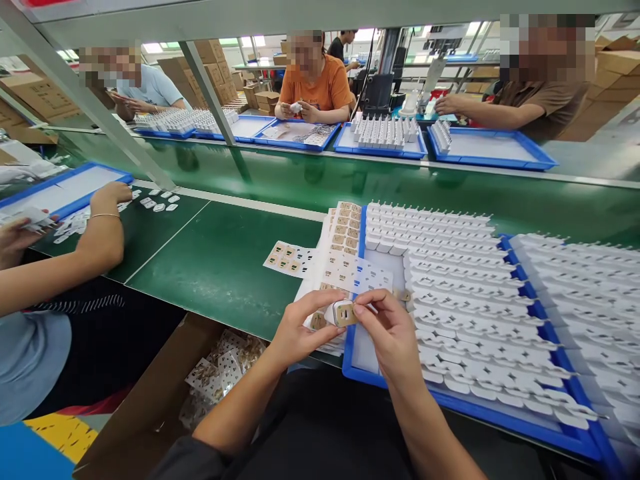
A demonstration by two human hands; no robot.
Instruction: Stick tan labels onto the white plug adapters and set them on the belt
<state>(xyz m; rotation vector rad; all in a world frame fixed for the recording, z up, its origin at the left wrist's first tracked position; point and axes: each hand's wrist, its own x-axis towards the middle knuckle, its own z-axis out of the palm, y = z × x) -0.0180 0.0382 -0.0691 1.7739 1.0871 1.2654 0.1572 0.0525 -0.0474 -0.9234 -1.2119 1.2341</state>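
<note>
A small white adapter (342,314) with a tan face and slots is held up by my left hand (306,325), its thumb and fingers round the sides. My right hand (389,328) pinches at the right edge of the tan face; the piece between those fingertips is too small to make out. Beneath both hands lie sheets of stickers (345,230) and the left rim of a blue tray (351,343). Rows of white adapters (450,287) fill most of that tray. One partly used sticker sheet (287,259) sticks out leftward over the green table.
Another tray of white pieces (590,293) stands at the right. At left, a co-worker's arm (103,233) reaches over loose white pieces. Below the table is a cardboard box (135,413) of used sheets. People work across the green belt (280,177).
</note>
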